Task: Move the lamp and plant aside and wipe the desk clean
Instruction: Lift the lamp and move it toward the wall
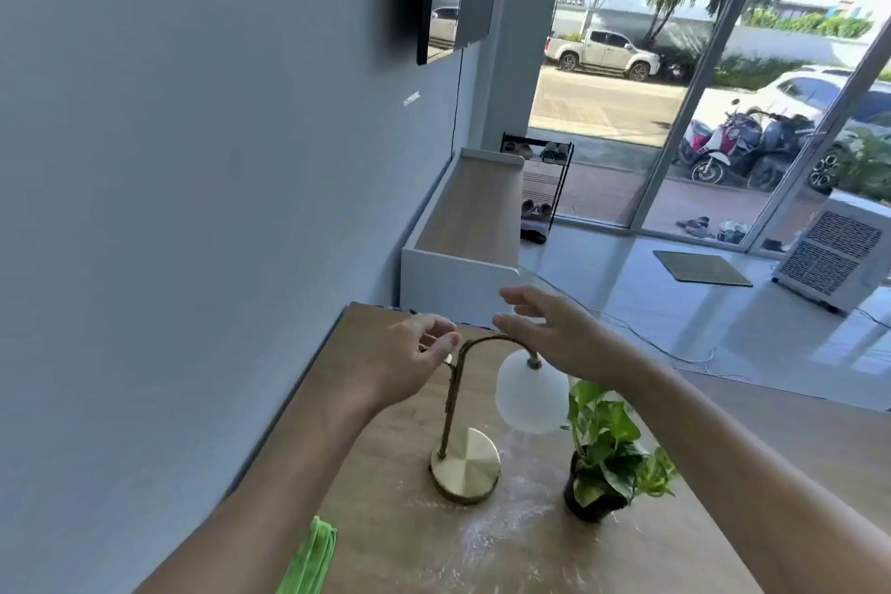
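A brass lamp [465, 468] with a round base, curved arm and white glass shade stands on the wooden desk [385, 400]. White dust lies on the desk around it. To its right is a small leafy plant [607, 453] in a black pot. My left hand [410, 362] hovers just left of the lamp's arm, fingers curled and apart, holding nothing. My right hand [554, 333] is spread open just above and behind the shade's top. A green cloth [311, 559] lies near the desk's front left edge, under my left forearm.
The desk's left side runs along a grey wall. Beyond the far end stands a lower white cabinet [463, 227] with a wooden top. A shoe rack, a floor mat, a white cooler unit [839, 251] and a cable on the floor lie toward the glass doors.
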